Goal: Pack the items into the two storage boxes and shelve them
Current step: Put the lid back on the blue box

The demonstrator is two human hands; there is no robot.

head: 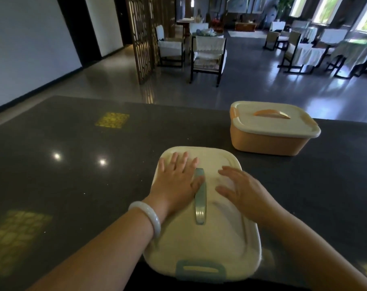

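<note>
left hand (176,177): flat on cream lid (201,234), left of green handle (200,198)
right hand (241,189): fingers spread on lid, right of handle
orange box (270,131): lidded, beyond lid

We note the bench (73,164): dark speckled stone by its look, polished glossy, mirroring ceiling lights and yellow lattice patches. Near box lid (201,238): cream plastic, smooth, satin rather than shiny; its handle (200,198) and latch (200,268) a teal plastic with slight gloss. Far box (266,141): orange plastic body, matt, under a cream plastic lid. Bangle (148,217) on the left wrist: pale, translucent, polished smooth. Floor (251,85): grey, semi-gloss.
</note>
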